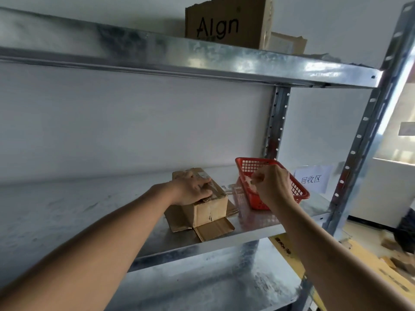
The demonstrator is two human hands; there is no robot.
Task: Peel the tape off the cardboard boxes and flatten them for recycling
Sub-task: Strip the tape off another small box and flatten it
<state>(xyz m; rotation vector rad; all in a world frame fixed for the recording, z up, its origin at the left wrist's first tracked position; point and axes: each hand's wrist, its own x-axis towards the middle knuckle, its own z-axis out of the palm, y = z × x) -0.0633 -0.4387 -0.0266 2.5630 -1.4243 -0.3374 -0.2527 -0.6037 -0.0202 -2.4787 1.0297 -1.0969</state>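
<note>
1. Forearms reach in from the bottom edge, both stretched out to the middle shelf (89, 205) of a metal rack.
2. Small cardboard box (208, 209) sits on that shelf with its bottom flaps splayed flat around it, just left of the red basket (301, 194).
3. Left hand (193, 189) lies on the box top, fingers loosely bent over a tape seam, pressing it down rather than gripping.
4. Right hand (272, 184) hovers over the basket with thumb and forefinger pinched on a pale scrap, most likely a peeled piece of tape (252, 182); it is too blurred to be sure.
5. Risk one: sticky tape may cling to the fingertips and not drop, or catch the basket rim and drag it.
6. Risk two: the basket stands close to the front edge, so a tug could tip it off the shelf.
7. Risk three: with only one hand pressing, the light box could skid on the slick metal.
8. Further out, a paper sign (311, 179) stands behind the basket, and a larger printed carton (226, 21) waits on the top shelf, apparently untouched.
</note>
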